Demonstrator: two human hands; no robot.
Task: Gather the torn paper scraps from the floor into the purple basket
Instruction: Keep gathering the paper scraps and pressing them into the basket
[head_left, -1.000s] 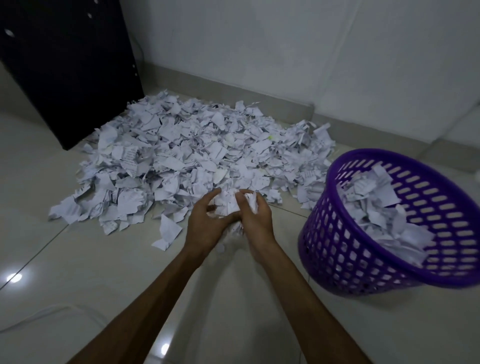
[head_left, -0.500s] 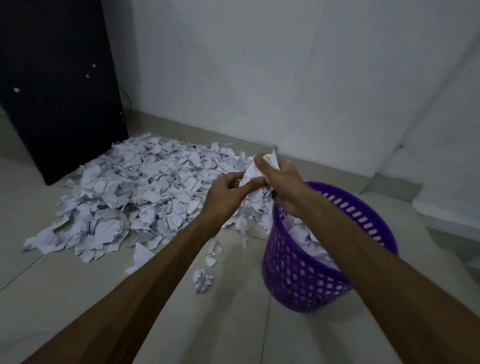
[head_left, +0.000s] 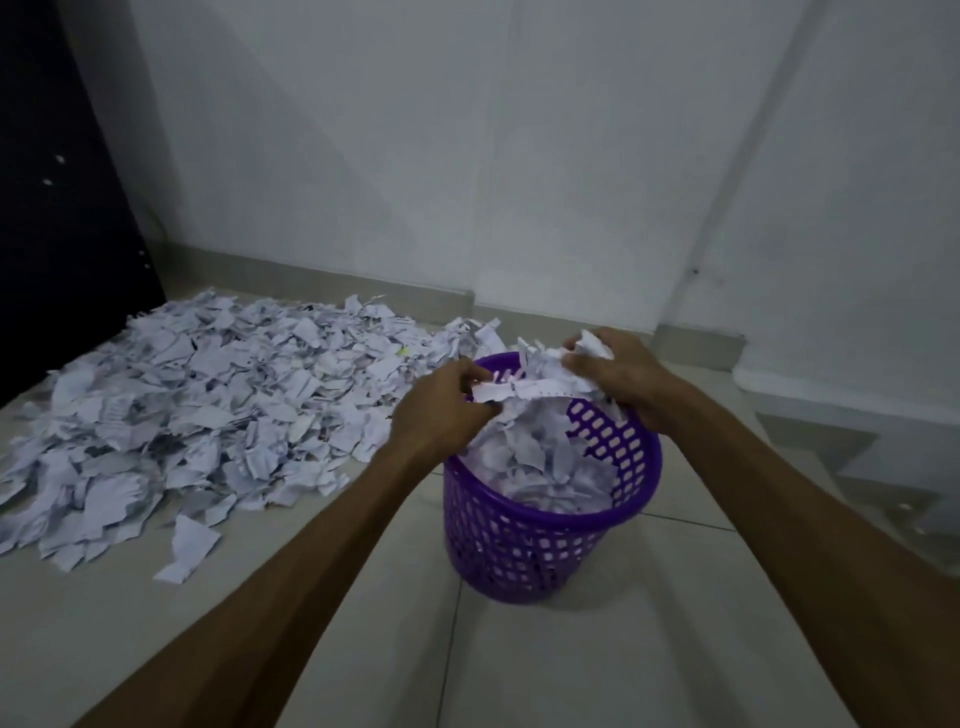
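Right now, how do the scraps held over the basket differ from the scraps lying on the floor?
The handful of scraps is bunched in the grip of the left hand and right hand, above the purple basket; the floor pile lies spread flat over the tiles, left of the basket. The handful is small; the floor pile is far larger. Both are torn white paper.

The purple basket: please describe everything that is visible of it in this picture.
The purple basket looks like plastic, round, with a solid rim and lattice walls of small holes. It stands upright on the tiled floor, right of the scrap pile, and is partly filled with torn paper. The left hand and right hand hold a bundle of scraps above its opening.
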